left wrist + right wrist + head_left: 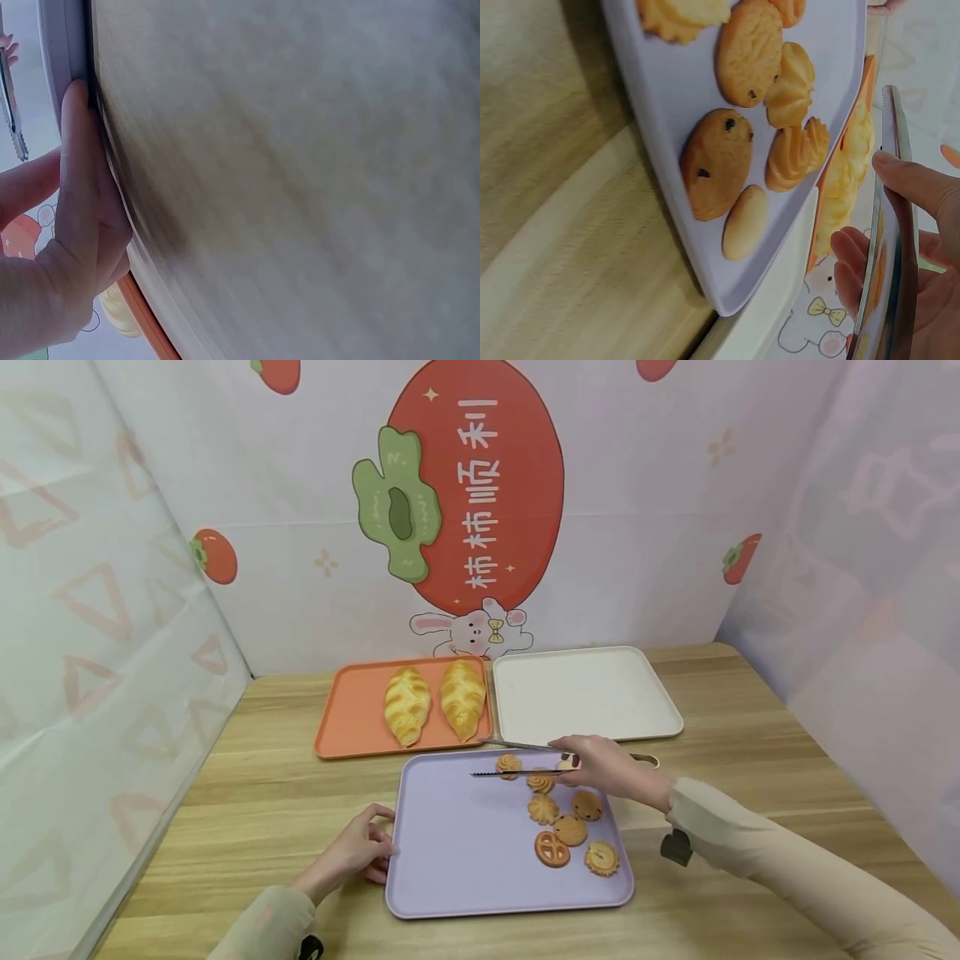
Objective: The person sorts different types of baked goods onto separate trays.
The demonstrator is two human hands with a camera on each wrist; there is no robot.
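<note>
My right hand (603,766) holds metal tongs (521,745) over the far right part of a lavender tray (457,852). The arms of the tongs are spread apart with nothing between their tips. Several cookies lie on the tray's right half, among them a pretzel (552,850), a round cookie with dark chips (718,165) and a small plain oval cookie (745,223). At the left edge of that tray, my left hand (356,850) grips the rim, a fingertip (75,101) pressed against its outer side.
Behind the lavender tray, an orange tray (352,714) bears two braided breads (407,706) on its right half. A white tray (588,693) lies beside it on the right. All stand on a wooden table (247,793), with printed cloth walls (300,527) at the back and sides.
</note>
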